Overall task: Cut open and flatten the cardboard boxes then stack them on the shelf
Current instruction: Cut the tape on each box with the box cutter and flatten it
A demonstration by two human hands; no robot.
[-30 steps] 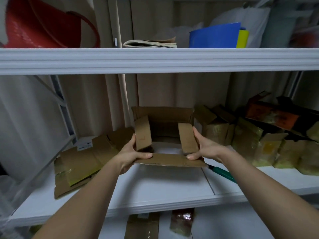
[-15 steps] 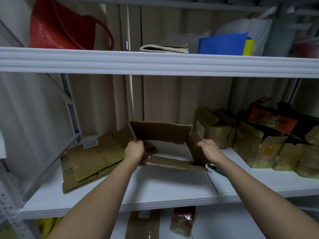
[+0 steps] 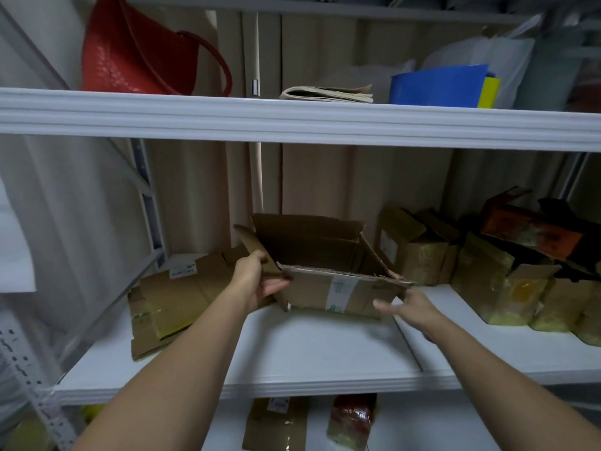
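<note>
An open brown cardboard box stands on the white middle shelf, its mouth facing up and toward me, a taped seam on its near side. My left hand grips the box's left flap and corner. My right hand is at the box's lower right corner, fingers spread and touching the cardboard edge. A pile of flattened cardboard lies on the same shelf to the left, just beyond my left hand.
Several unflattened boxes with yellowish tape crowd the shelf's right side. The upper shelf holds a red bag, folded papers and a blue tub. More packages lie on the shelf below.
The box has gone from half-collapsed to opened up and turned, its taped side now toward me. My right hand let go of the right flap and dropped to the lower right corner.
</note>
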